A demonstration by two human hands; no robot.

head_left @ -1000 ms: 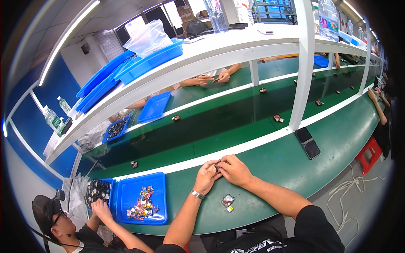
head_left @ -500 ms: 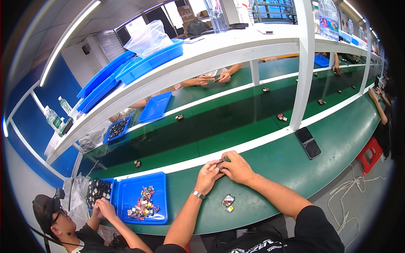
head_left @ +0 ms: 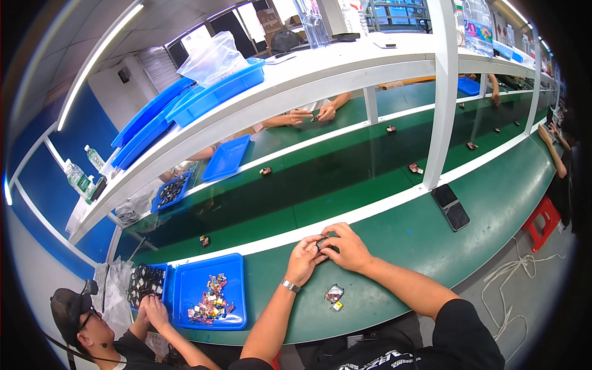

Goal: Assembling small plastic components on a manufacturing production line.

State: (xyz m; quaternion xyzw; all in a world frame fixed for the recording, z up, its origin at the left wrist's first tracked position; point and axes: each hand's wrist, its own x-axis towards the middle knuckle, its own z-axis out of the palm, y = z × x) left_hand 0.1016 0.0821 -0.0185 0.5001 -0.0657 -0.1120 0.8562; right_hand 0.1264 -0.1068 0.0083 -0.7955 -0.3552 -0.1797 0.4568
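A small dark piece [head_left: 321,244] is pinched between both my hands above the near green bench. My left hand [head_left: 301,260], with a metal watch band at the wrist, holds it from the left, fingers curled. My right hand [head_left: 347,249] closes on it from the right, thumb and fingers bent over it. The fingers cover much of the piece, so its exact kind does not show. On the bench just below my hands lies a small silvery and dark part [head_left: 334,292] with a yellow block [head_left: 338,306] beside it.
To the left stand a blue tray [head_left: 241,277] of small colourful parts and another with black parts [head_left: 147,280]. A co-worker's hands [head_left: 152,311] are beside them. Beyond the white edge strip, small parts [head_left: 205,241] sit on the dark green belt. A phone [head_left: 451,208] lies right, near a white post [head_left: 441,117].
The small parts on the belt have shifted slightly to the right. My fingers have moved a little around the dark piece; both hands still hold it.
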